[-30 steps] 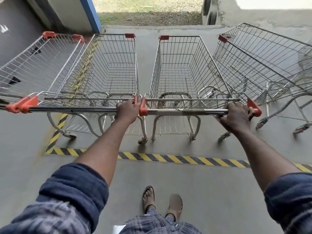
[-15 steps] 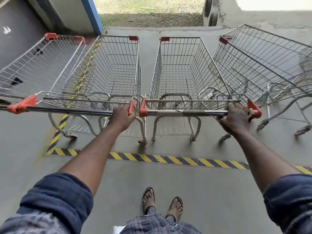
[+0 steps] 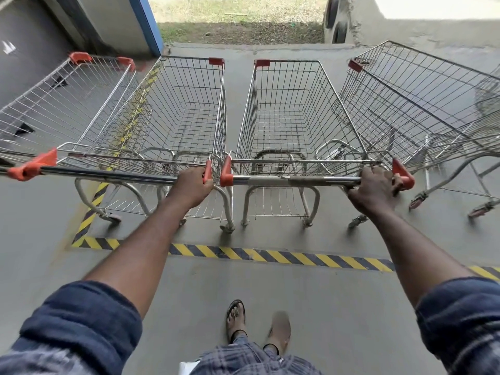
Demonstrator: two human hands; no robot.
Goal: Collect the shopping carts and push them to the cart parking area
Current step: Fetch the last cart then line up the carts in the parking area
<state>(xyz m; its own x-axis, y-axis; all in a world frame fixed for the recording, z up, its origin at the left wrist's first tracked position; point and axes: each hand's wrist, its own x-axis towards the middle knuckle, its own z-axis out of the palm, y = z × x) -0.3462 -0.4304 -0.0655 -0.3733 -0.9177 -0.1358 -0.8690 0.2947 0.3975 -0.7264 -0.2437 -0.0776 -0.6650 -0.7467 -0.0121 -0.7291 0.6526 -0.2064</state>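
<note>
Chrome tubular cart handles (image 3: 297, 180): left hand (image 3: 193, 186) grips one, right hand (image 3: 374, 190) another.

Rightmost cart (image 3: 422, 98) cut off; right foot (image 3: 280, 330) blurred, seemingly sandalled

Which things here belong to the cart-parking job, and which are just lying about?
Part of the job:
left hand gripping the handle of the left cart
right hand gripping the handle of the right cart
far-left cart and far-right cart
striped floor line

Just there:
tyres by the wall
grass
blue post
</note>
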